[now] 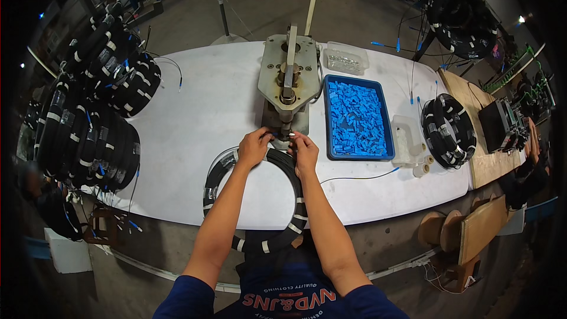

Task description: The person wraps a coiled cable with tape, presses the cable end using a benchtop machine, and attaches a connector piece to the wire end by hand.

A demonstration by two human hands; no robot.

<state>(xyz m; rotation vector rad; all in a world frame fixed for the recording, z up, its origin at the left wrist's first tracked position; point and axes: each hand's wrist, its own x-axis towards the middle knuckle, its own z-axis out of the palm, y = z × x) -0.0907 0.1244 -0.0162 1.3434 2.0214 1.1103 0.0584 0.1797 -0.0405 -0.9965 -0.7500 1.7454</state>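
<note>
My left hand [254, 146] and my right hand [305, 152] meet at the lower head of a bench press [289, 74]. The left fingers are closed in a pinch around a thin dark cable end just left of the press tip. On the other side, the right fingertips pinch a small whitish piece, too small to name. A large coil of black cable [301, 201] with white tape bands lies under my forearms, partly overhanging the front table edge. From near my right wrist, a thin cable [360, 177] runs right to a blue connector tip.
Right of the press stands a blue tray [331, 155] of small blue parts. Clear plastic boxes [345, 59] and small rolls [422, 169] sit near it. Stacked black coils [112, 142] crowd the left side; another coil [447, 133] lies at right, beside a wooden board [466, 103].
</note>
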